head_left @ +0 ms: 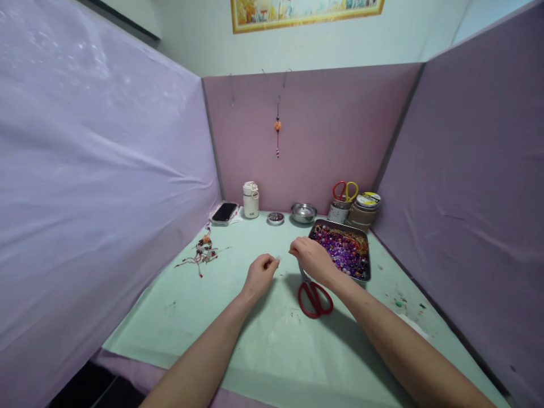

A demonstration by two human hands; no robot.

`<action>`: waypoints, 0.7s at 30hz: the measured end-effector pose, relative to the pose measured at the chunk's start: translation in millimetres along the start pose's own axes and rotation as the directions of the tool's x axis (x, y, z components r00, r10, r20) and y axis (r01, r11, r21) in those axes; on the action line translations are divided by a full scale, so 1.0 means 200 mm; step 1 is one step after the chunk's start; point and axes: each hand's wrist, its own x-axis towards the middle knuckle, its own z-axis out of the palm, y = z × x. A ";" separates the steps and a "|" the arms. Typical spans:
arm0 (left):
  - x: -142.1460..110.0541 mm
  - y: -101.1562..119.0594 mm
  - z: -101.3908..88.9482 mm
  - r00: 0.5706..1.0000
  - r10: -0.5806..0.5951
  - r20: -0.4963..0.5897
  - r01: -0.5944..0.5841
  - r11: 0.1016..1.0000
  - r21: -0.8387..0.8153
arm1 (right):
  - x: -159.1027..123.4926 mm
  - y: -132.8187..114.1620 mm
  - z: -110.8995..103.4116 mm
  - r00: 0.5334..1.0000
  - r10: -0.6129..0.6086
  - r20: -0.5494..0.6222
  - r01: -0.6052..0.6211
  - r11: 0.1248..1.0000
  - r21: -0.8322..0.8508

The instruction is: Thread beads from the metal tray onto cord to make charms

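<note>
My left hand [259, 276] is raised over the middle of the table, thumb and forefinger pinched together. A tiny pale bit shows at its fingertips, too small to name. To its right, my right hand [312, 258] is also closed in a pinch, and whatever it holds does not show. Red-handled scissors [314, 297] lie below the right hand, their blades partly hidden by it. Just beyond that hand stands a metal tray [369, 266] filled with purple, red and gold beads [342, 249]. The two hands are a short gap apart.
Beaded cords [206, 249] lie at left. Along the back stand a phone [225, 212], a white bottle [250, 201], a small round container [275, 218], a metal bowl [304, 213], a jar [339, 212] with scissors, and stacked containers [363, 212]. A beaded pendant [277, 126] hangs on the pink partition.
</note>
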 end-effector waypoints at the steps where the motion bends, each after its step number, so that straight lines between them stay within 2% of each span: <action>1: 0.00 0.01 0.00 1.000 0.012 -0.012 -0.013 1.000 -0.021 | 0.00 0.00 -0.01 0.999 0.038 0.007 -0.038 0.992 0.116; 3: -0.01 0.04 -0.01 0.999 0.040 -0.031 -0.042 0.997 -0.067 | 0.01 -0.02 -0.02 0.991 0.124 0.049 -0.134 0.908 0.397; 4: -0.01 0.05 -0.02 0.998 0.051 -0.034 -0.054 0.994 -0.091 | 0.02 -0.03 -0.02 0.982 0.164 0.089 -0.186 0.821 0.539; 5: -0.02 0.06 -0.02 0.998 0.060 -0.032 -0.063 0.991 -0.116 | 0.02 -0.05 -0.02 0.970 0.198 0.137 -0.239 0.706 0.666; 7: -0.02 0.07 -0.03 0.997 0.072 -0.024 -0.075 0.985 -0.155 | 0.03 -0.10 -0.02 0.939 0.249 0.238 -0.327 0.423 0.845; 9: -0.02 0.09 -0.03 0.996 0.083 -0.017 -0.085 0.981 -0.174 | 0.03 -0.15 0.00 0.910 0.285 0.303 -0.353 0.146 0.924; 11: -0.03 0.09 -0.03 0.996 0.093 0.009 -0.090 0.980 -0.177 | 0.02 -0.18 0.04 0.882 0.343 0.324 -0.328 -0.048 0.943; 13: -0.03 0.10 -0.02 0.994 0.096 0.050 -0.086 0.980 -0.181 | 0.00 -0.20 0.09 0.845 0.421 0.329 -0.283 -0.169 0.944; 16: -0.03 0.09 -0.01 0.992 0.071 0.100 -0.050 0.978 -0.201 | -0.04 -0.21 0.16 0.809 0.478 0.341 -0.226 -0.281 0.933; 21: -0.03 0.05 0.02 0.992 0.029 0.119 0.006 0.958 -0.286 | -0.07 -0.22 0.19 0.828 0.456 0.326 -0.161 -0.363 0.918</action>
